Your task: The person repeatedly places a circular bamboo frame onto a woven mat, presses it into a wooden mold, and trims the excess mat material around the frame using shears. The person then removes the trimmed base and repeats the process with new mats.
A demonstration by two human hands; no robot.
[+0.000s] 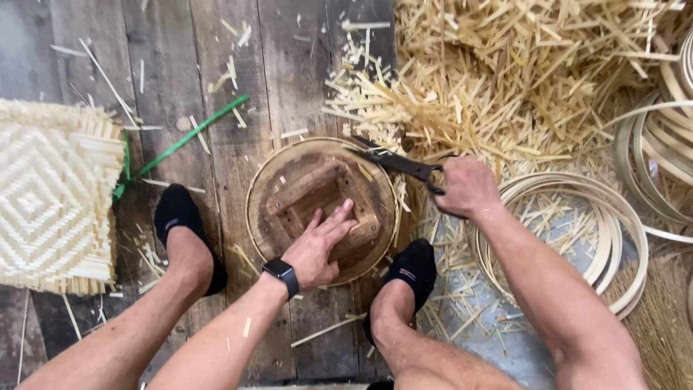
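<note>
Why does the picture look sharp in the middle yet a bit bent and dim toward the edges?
Head view: even, soft light with no glare; the left hand on the round wooden mould is crisp, as is the knife in the right hand. The wide lens bows the floor planks, and the corners darken.

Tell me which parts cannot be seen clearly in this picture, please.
- Head view: knife handle, hidden inside the right hand.
- Round wooden form: centre covered by the left hand.
- Woven mat: cut off by the left edge.
- Bamboo hoops: cut off at right.
</note>
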